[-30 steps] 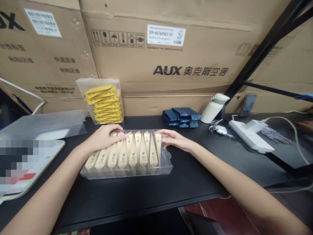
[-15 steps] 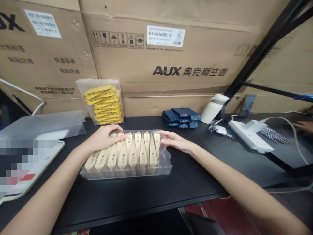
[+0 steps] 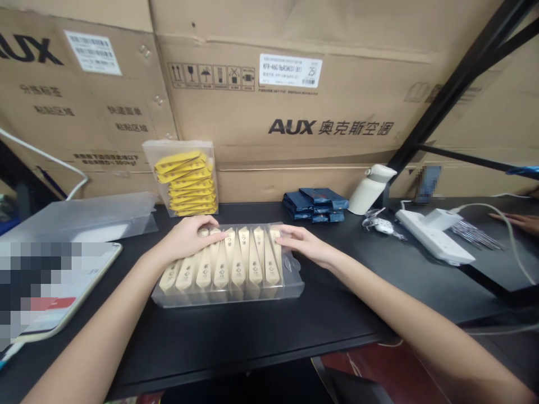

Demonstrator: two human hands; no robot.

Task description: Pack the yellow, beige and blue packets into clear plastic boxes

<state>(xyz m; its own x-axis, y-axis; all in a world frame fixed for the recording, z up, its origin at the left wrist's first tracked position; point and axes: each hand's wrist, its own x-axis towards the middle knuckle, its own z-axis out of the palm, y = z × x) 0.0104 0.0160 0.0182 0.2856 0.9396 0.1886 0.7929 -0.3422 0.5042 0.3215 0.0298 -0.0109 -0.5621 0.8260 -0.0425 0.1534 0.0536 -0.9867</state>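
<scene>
A clear plastic box (image 3: 290,290) lies on the black table, holding a row of several cream packets (image 3: 221,272) that lean against one another. My left hand (image 3: 191,238) rests over the packets at the left back, its thumb across their tops and its other fingers curled behind, partly hidden. At the right end of the row, my right hand (image 3: 305,244) has its fingers on the top of the last cream packet. Whether that packet is gripped or only touched is not clear.
Behind stand a clear box of yellow packets (image 3: 191,185), a stack of blue packets (image 3: 315,203) and a white bottle (image 3: 370,191). A power strip (image 3: 438,235) lies right, a tablet (image 3: 63,292) left, near plastic sheets (image 3: 96,216). Another person's hand (image 3: 520,223) shows far right.
The view has shifted, so most things appear slightly further right. My right hand's fingers have moved left relative to the box, onto the last cream packet. My left hand keeps its place on the packets.
</scene>
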